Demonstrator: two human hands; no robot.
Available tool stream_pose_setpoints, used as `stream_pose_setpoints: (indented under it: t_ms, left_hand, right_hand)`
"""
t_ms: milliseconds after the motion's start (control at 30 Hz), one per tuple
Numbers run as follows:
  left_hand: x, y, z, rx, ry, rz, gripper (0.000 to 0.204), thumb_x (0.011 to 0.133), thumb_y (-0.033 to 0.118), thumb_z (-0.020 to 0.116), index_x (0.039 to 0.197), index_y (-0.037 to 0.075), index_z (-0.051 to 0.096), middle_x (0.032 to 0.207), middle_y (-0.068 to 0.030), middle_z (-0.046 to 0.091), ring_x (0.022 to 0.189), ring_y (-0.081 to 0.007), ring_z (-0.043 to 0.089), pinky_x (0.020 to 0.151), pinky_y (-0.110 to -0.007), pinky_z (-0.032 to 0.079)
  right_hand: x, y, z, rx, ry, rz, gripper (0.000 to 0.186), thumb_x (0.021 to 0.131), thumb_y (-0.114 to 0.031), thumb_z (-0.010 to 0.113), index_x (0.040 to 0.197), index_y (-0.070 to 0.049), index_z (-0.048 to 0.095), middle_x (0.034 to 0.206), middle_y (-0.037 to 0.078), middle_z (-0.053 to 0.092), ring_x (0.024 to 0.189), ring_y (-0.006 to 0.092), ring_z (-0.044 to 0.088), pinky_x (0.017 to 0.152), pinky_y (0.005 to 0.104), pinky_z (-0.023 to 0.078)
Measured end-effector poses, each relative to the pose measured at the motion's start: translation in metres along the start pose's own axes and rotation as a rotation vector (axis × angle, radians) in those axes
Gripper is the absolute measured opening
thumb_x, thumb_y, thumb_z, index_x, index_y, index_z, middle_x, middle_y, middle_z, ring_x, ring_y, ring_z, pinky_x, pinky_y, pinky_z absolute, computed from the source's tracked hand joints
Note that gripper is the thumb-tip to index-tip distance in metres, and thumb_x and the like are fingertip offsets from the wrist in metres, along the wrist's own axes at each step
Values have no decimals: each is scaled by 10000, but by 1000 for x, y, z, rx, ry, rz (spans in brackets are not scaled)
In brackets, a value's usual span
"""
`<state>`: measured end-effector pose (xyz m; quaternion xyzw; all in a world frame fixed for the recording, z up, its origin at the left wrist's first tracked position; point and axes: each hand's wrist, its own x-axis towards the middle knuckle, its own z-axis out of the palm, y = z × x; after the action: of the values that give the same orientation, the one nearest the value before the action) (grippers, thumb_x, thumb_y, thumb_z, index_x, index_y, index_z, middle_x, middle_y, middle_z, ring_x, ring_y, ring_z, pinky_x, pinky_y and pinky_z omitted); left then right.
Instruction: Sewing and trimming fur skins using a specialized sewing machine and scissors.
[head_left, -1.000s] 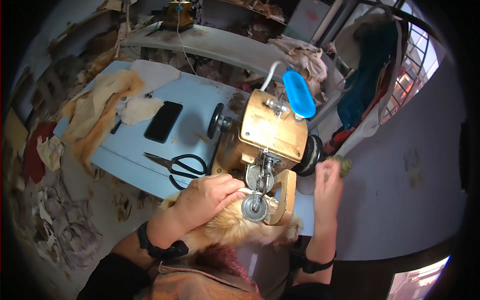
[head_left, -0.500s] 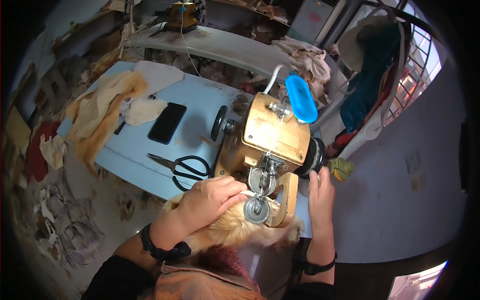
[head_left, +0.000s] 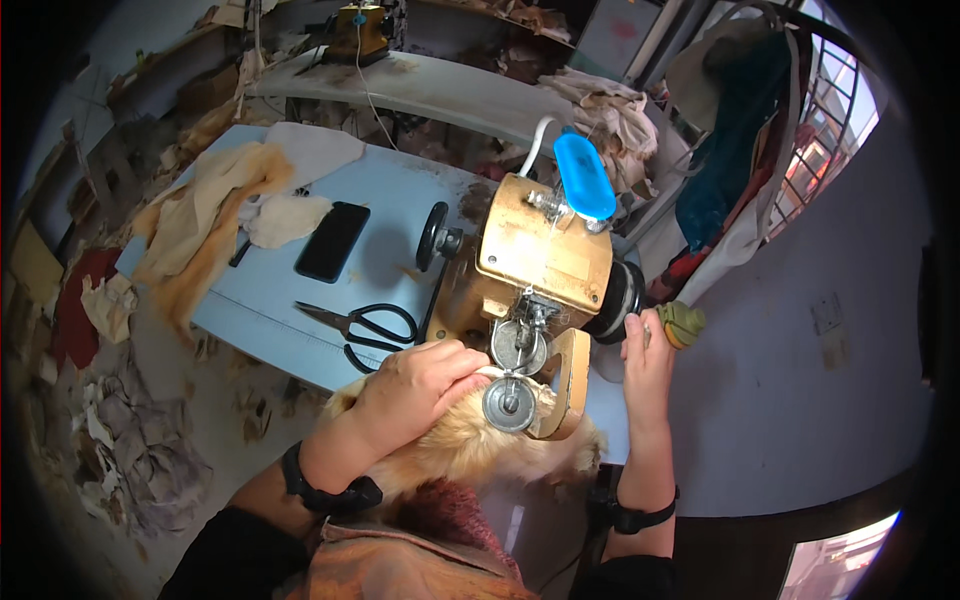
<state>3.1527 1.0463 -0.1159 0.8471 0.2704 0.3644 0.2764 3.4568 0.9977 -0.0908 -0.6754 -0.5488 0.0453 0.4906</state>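
Bright window (head_left: 838, 112), dark fisheye vignetting

Fur (head_left: 465, 440), seemingly between two discs (head_left: 497, 408)

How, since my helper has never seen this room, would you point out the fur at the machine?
Find the gold sewing machine at the blue table's right end. On its near side, by two round metal discs, is the fluffy golden fur, held by the left hand. Unlike the hide on the table's left, mostly smooth cream, it shows long hair.
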Motion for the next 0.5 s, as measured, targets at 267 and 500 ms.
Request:
stream_pose_setpoints:
  t_ms: [267,500]
  left_hand:
    - [-6,4,-5,11,30,29,155,970,113,657,1097,32,696,945,-146,676,885,-353,668,779,-414,536]
    - [-51,-15,12,214,-864,-188,276,979,338,642,1114,102,692,943,-169,725,916,-411,689,818,-488,537]
  right_hand:
    - [-22,-10,6,111,123,-98,140,1067,-160,588,1019,-33,553,794,50,569,697,136,525,648,315,458]
    - [-209,-2,24,-253,-1110,-10,308,968,-412,674,1194,-213,739,1019,140,746,911,371,720,808,460,574]
